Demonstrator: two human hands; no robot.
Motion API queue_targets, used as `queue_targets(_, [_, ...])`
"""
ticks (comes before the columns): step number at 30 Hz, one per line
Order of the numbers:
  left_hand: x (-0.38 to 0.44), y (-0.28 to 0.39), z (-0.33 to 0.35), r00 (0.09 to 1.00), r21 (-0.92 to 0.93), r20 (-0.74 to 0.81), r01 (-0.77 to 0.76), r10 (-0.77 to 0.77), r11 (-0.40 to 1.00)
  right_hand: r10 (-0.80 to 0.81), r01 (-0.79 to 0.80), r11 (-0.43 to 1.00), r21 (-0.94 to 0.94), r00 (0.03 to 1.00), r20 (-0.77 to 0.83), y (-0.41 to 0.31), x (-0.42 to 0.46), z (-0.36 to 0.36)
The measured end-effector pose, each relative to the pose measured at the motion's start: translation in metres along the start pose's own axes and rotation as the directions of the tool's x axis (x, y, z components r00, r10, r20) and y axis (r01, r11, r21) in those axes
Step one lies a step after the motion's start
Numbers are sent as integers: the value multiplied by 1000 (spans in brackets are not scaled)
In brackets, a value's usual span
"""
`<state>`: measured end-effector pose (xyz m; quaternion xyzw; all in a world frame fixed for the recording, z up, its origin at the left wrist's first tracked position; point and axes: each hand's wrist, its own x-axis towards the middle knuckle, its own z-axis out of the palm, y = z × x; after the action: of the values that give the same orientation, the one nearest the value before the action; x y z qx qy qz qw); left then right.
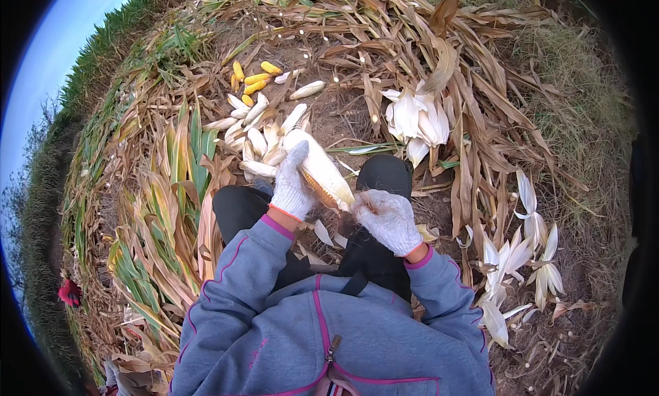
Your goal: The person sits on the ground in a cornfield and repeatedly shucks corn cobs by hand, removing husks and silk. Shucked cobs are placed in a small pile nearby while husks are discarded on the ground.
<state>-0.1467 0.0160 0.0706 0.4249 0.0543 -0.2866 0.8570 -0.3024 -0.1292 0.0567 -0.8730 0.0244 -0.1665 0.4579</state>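
An ear of corn in pale husk lies slantwise between my gloved hands, above my knees. My left hand, in a white knit glove, grips its far end, thumb along the husk. A strip of yellow kernels shows along the ear's near left side. At the tip, my right hand in a matching glove has its fingers curled against the husk edge and dark corn silk. Just past my left hand lies a pile of ears still in their husks. Several bare yellow ears lie beyond it.
Peeled husks sit beyond my right knee, and more loose husks lie to the right. Dry cornstalks cover the ground at far right. Leafy stalks are heaped on the left. A red item shows at far left.
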Motion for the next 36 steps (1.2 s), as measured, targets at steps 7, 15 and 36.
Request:
queue_targets(7, [7,17,-14,987,-107,47,155,-151,982,89,-78,975,207,995,-43,11,35,4])
queue_targets(15, [-1,20,-42,964,-44,174,212,-201,976,453,-379,105,919,841,295,1,95,21])
queue_targets(36, [-9,2,-42,998,124,37,45,-50,991,305,-365,655,662,929,211,-10,45,64])
